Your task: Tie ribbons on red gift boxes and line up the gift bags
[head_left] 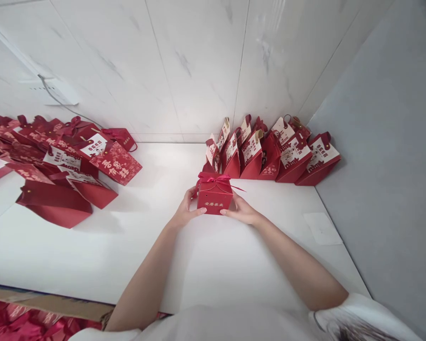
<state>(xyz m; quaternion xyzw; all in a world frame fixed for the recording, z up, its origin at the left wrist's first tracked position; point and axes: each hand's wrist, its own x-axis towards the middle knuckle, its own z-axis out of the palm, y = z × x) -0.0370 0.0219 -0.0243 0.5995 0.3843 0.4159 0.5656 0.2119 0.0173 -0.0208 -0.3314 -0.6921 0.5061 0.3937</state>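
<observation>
White shirt at frame bottom, both bare forearms out over white table. Left hand and right hand clasp red gift box from its two sides, fingertips on the front face. Box is upright between them and seems to sit on the table. Lid closed, ribbon bow tied on top, so this one looks finished. Just beyond right hand: row of red boxes with tags, standing against the wall, likely done. Well off beyond left hand: heap of red bags lying flat, seemingly not yet made up. Paper slip right of right hand. Loose red ribbon below left elbow.
</observation>
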